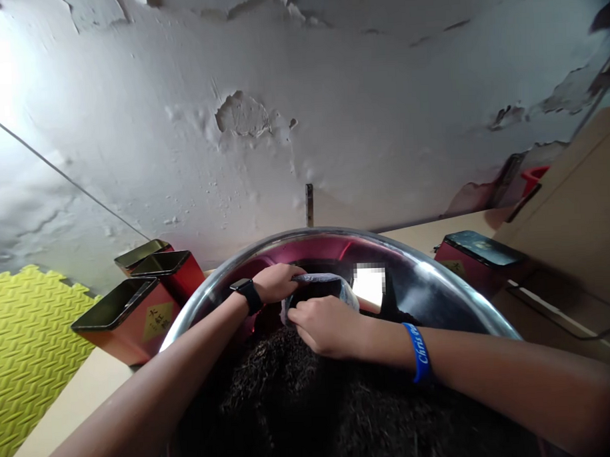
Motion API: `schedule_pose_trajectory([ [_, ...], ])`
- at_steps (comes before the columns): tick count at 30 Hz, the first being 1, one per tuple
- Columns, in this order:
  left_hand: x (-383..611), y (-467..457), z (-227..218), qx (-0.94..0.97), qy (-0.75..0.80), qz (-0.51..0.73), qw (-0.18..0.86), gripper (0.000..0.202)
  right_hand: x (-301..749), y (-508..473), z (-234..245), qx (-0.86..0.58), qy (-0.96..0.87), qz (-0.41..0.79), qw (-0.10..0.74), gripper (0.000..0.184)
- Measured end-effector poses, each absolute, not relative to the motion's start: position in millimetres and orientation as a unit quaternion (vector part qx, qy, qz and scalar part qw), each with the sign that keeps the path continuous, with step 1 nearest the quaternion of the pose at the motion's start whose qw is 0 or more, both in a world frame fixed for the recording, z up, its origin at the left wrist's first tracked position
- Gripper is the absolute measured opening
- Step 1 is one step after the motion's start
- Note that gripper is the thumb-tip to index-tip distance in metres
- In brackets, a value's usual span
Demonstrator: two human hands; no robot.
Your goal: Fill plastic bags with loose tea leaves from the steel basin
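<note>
A large shiny metal basin (439, 267) holds dark, dry, twisted leaves that look like loose tea (274, 369). Toward its far side stands a clear plastic bag (348, 295), its mouth open upward and dark contents inside. My left hand (277, 283), with a black watch on the wrist, pinches the bag's far-left rim. My right hand (326, 324), wearing a blue wristband, is closed at the near rim of the same bag; its fingertips are partly hidden. Just right of the bag is a bright white rectangular object (368, 289), partly pixelated.
Several open red tins (143, 321) with yellow labels stand left of the basin. Another red tin (469, 259) is on the right, beside a cardboard box (574, 192). A yellow foam mat (32, 358) lies at far left. Behind rises a peeling wall (181, 126).
</note>
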State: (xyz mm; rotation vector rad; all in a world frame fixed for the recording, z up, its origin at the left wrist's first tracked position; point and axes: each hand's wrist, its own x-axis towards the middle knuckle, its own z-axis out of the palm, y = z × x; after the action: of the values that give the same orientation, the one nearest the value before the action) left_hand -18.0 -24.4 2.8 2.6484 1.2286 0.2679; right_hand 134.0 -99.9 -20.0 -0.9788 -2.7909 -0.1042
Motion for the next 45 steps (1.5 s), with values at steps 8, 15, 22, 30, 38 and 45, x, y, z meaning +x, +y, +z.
schedule_pose_trajectory([
  [8,-15,-24,-2,0.884,0.445,0.104,0.1,0.031,137,-94,-37,-0.384,-0.923,-0.01,0.038,0.045],
  [15,-14,-26,0,0.885,0.44,0.11,0.107,0.031,140,-85,-35,-0.391,-0.918,-0.045,0.043,0.05],
  [22,-14,-26,1,0.892,0.43,0.101,0.093,0.033,135,-93,-32,-0.354,-0.934,-0.007,0.046,0.042],
  [30,-14,-24,-1,0.889,0.439,0.092,0.092,0.032,145,-82,-41,-0.401,-0.915,-0.024,0.029,0.041],
  [38,-15,-25,1,0.891,0.433,0.098,0.098,0.032,126,-110,-21,-0.276,-0.954,-0.045,0.111,0.028],
  [45,-15,-26,3,0.889,0.439,0.089,0.093,0.032,131,-118,-37,-0.121,-0.981,0.092,-0.124,0.044],
])
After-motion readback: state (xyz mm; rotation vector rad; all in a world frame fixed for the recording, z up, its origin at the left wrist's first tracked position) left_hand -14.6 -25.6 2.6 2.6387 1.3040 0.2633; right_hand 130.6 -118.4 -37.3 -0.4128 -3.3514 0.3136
